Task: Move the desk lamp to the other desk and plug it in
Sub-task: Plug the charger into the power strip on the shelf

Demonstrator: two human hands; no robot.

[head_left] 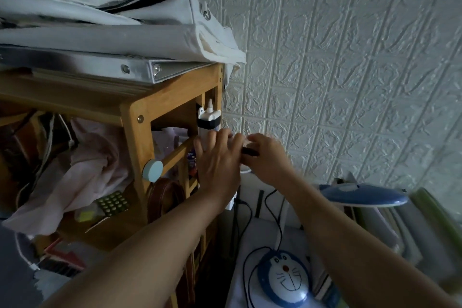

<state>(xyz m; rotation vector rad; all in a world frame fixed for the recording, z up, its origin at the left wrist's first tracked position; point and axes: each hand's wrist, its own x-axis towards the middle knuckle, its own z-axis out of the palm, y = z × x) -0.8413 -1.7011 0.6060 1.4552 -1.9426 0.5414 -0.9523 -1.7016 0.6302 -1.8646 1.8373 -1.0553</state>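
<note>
The desk lamp stands on the white desk at the lower right: a blue-and-white cartoon-cat base [283,279] and a blue oval head [362,197] reaching right. Its black cord [272,210] loops up from the base toward my hands. A white power strip [208,120] is strapped upright to the side of the wooden shelf [140,137]. My left hand [217,157] rests flat against the lower part of the strip. My right hand [267,155] is closed around a dark plug [250,151] right beside the strip. The sockets are hidden behind my hands.
A white canvas bag [112,22] and a binder [100,67] lie on top of the shelf. Pink cloth [87,165], a brown strap [165,197] and clutter fill its compartments. Stacked books and folders [400,227] stand right of the lamp. A white embossed wall [350,57] is behind.
</note>
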